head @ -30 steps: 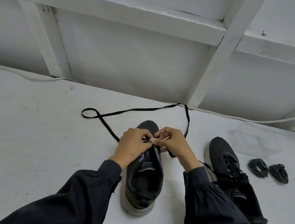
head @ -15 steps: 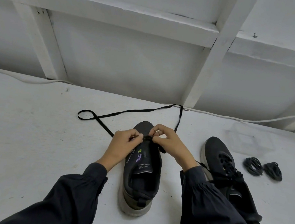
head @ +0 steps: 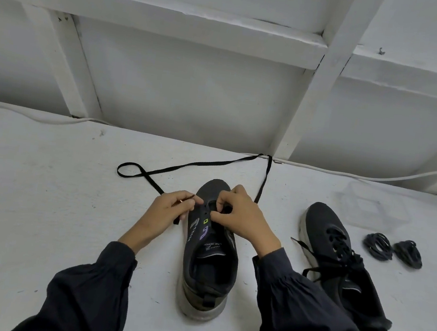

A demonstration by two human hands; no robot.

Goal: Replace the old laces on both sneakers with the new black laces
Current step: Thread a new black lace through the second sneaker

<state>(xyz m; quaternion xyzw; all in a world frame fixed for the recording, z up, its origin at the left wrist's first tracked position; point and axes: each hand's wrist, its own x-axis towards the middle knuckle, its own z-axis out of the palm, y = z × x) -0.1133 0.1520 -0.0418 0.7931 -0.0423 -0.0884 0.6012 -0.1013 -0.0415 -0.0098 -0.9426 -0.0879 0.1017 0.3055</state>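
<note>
Sleeves of dark gathered fabric (head: 91, 295) came up from the bottom edge. Between them, heel nearest the wearer, stood the unlaced black mesh sneaker (head: 208, 268) with a pale, scuffed sole, upright on the white painted surface (head: 41, 212), its toe pointing away. The left hand (head: 169, 210) sat against the shoe's left side near the front eyelets. Its thumb and forefinger pinched one end of the flat black lace (head: 192, 164), the tip poking out past the fingers and a short length showing below the palm. The right hand (head: 245, 219) lay over the front of the throat, fingers curled tight and pinching at the eyelet row. It seemed to hold the shoe's upper, though whether the lace also ran under those fingers could not be made out. From behind that hand the lace ran toward the wall, folded back at the surface's far edge, ran left, and crossed itself in a loop before reaching the left hand.

To the right stood the second black sneaker (head: 339, 251), laced in black, its bow ends loose. Further right rested two small coiled bundles of dark lace (head: 378, 246), side by side, and behind them a clear plastic box (head: 371, 209). A white cable (head: 348, 174) followed the foot of the white timber-framed wall (head: 193, 93).
</note>
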